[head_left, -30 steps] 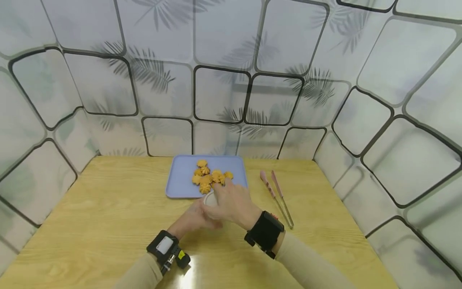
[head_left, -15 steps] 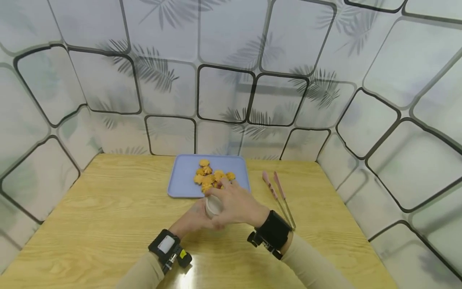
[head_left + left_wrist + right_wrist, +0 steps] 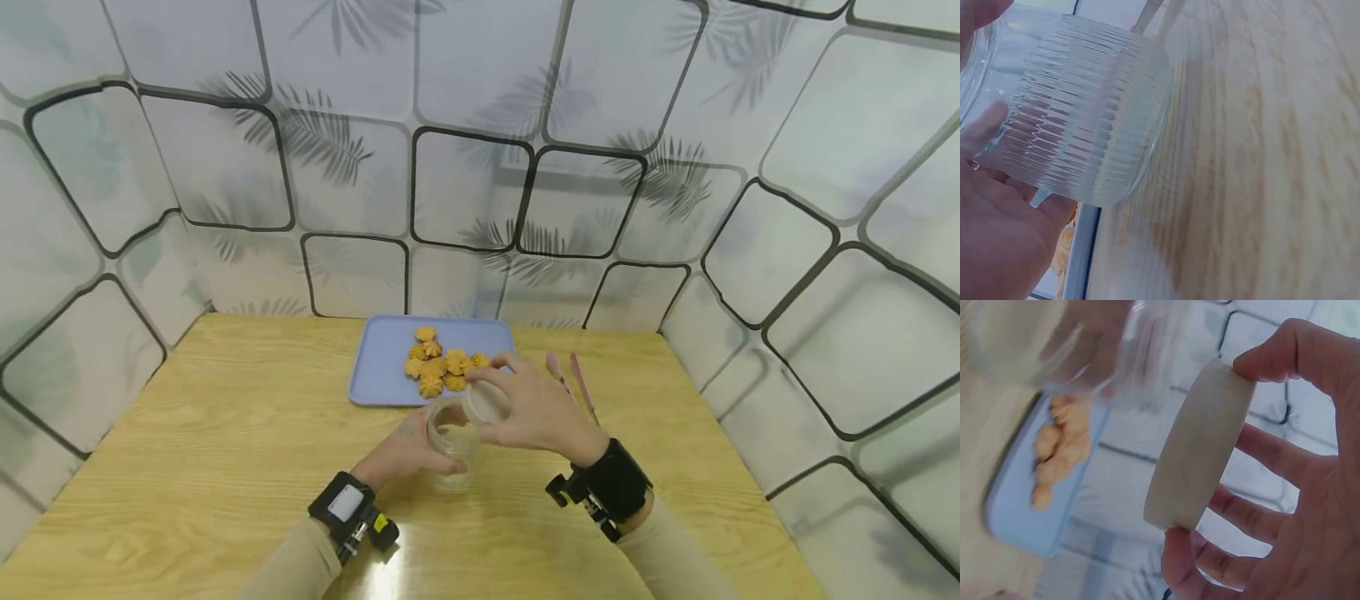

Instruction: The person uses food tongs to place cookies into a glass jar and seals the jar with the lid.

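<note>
My left hand (image 3: 408,452) grips a clear glass jar (image 3: 1085,112) with ribbed sides near its rim; the jar's mouth is uncovered and no contents show inside. Pinched by its edge between thumb and fingers, a white round lid (image 3: 1204,447) is in my right hand (image 3: 543,412), just to the right of the jar mouth and apart from it. Behind both hands lies a blue tray (image 3: 382,367) bearing several golden cookies (image 3: 431,367).
Tongs with pink tips (image 3: 577,379) lie on the wooden table (image 3: 225,433) right of the tray, partly hidden by my right hand. A patterned curtain (image 3: 465,183) surrounds the table at the back and sides.
The lid has come off the jar. My right hand has moved right with it, uncovering the jar mouth, while my left hand stays in about the same place.
</note>
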Available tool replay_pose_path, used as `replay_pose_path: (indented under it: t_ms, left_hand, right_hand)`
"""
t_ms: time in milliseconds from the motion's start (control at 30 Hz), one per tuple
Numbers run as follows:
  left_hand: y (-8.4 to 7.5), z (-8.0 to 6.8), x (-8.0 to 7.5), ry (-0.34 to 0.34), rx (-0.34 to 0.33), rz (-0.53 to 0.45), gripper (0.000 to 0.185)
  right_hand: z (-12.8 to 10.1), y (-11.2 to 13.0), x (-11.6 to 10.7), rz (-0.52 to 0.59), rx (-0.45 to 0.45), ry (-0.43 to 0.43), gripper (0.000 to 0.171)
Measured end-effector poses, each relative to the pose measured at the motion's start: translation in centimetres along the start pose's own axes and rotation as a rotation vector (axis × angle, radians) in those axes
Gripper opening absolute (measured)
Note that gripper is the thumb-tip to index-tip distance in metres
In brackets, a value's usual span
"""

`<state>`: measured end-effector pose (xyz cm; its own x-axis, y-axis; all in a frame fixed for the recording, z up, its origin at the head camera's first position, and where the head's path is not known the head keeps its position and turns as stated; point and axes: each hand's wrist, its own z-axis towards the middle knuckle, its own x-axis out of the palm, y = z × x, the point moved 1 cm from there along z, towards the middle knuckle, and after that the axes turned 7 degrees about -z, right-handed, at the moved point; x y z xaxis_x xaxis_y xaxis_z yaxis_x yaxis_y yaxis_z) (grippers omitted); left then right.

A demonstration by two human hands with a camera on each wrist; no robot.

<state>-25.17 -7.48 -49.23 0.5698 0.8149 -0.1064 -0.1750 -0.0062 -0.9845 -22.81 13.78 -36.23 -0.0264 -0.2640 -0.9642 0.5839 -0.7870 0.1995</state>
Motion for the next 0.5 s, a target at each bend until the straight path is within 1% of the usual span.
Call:
replay_pose_path:
  t_ms: [67, 133, 233, 333, 500]
  left_hand:
    - [0.0, 0.0, -0.1, 0.005, 0.023, -0.026, 0.083]
    - [0.0, 0.0, -0.2, 0.006, 0.039, -0.051, 0.083]
    - [0.1, 0.0, -0.2, 0.006, 0.059, -0.065, 0.084]
    - [0.2, 0.1, 0.1, 0.003, 0.057, -0.075, 0.085]
    - [0.2, 0.2, 0.3, -0.009, 0.029, -0.076, 0.085]
  right_hand:
    - [-0.7, -1.2, 0.3, -0.031, 0.000, -0.035, 0.058]
    - [-1.5, -2.4, 1.0, -0.068, -0.001, -0.052, 0.054]
    - [-2.6, -4.2, 2.5, -0.100, 0.005, -0.049, 0.051]
    - [-3.5, -5.7, 4.1, -0.139, 0.042, -0.011, 0.051]
    - [-4.7, -7.3, 6.0, -0.146, 0.110, 0.076, 0.054]
